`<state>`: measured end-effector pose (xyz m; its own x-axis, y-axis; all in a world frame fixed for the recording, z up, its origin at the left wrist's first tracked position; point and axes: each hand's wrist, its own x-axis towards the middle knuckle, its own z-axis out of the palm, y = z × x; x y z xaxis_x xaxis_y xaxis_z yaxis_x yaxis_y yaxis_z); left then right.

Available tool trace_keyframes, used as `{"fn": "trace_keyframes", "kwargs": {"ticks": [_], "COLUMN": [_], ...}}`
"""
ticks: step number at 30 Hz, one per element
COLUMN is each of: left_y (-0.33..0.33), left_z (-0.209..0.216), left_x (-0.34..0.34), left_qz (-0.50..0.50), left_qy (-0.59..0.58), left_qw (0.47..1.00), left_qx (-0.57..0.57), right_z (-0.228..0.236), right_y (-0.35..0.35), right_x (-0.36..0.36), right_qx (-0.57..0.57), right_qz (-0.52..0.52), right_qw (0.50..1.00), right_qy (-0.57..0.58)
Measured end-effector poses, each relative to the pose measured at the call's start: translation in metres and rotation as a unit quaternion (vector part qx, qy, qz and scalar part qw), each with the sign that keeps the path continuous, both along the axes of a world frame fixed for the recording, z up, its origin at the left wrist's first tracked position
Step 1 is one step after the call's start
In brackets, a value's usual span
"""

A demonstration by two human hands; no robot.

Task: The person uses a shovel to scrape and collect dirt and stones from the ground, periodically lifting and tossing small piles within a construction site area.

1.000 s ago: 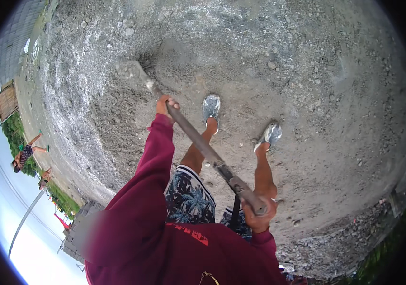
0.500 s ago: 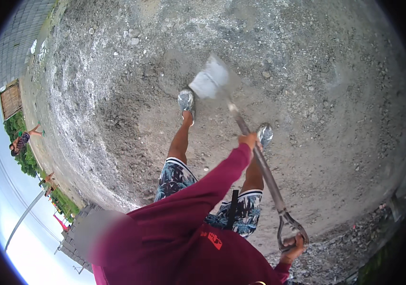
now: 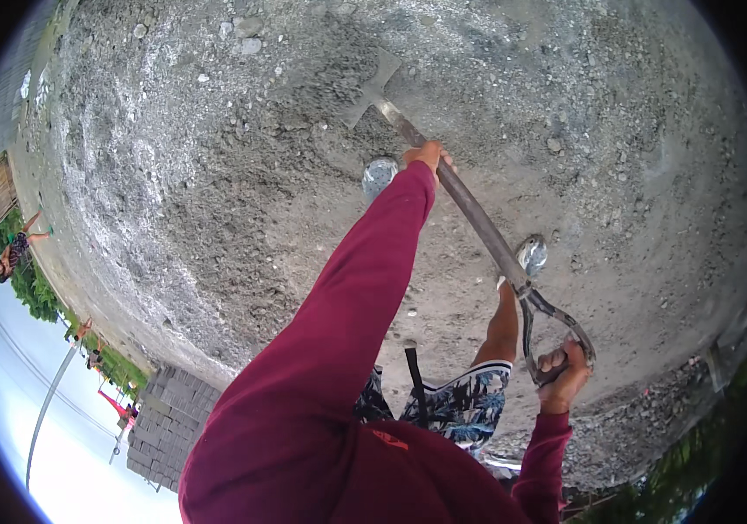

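Observation:
A shovel slants across the view, its blade at the upper middle, down on the loose grey sand and gravel. My left hand is closed round the shaft a short way behind the blade, with the left arm stretched far forward. At the rear end, my right hand grips the crossbar of the shovel's D-shaped handle, beside my right thigh. The blade's lower edge is hard to tell from the gravel. One grey shoe shows beside my left hand, the other shoe beside the shaft.
Stacked grey blocks stand at the lower left, with another block wall at the upper left. A person is off at the far left, and others are farther back. Larger stones lie beyond the blade. A gravel heap runs along the lower right.
The shovel has moved forward, and its blade, raised flat near my shoe before, is now down in the gravel farther away. My left arm has reached out and my right hand has come forward.

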<state>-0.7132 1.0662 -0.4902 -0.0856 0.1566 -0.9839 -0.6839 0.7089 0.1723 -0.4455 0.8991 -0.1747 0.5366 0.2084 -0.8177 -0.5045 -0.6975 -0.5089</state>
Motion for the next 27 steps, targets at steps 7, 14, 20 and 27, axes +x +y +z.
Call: {"fn": "trace_keyframes", "kwargs": {"ticks": [7,14,20,27], "left_y": [-0.036,-0.126,-0.141,-0.082], "left_z": [0.095,0.219,0.156,0.103], "left_x": [-0.041,-0.121,0.109,0.227], "left_qz": [0.073,0.161,0.079,0.019], "left_qy": [0.024,0.139,-0.008,-0.029], "left_qw": [0.994,0.97,0.996,0.996], "left_qx": [0.074,0.117,-0.044,-0.088], "right_z": [0.056,0.075,0.123,0.172], "right_y": [-0.023,-0.052,-0.149,-0.044], "right_x": [0.005,0.03,0.165,0.184], "right_qx": [0.124,0.303,0.052,0.012], "right_qz": [0.307,0.463,0.13,0.097], "right_qw": [0.94,0.826,0.99,0.989], "right_qy": [-0.083,-0.106,-0.016,-0.107]}}
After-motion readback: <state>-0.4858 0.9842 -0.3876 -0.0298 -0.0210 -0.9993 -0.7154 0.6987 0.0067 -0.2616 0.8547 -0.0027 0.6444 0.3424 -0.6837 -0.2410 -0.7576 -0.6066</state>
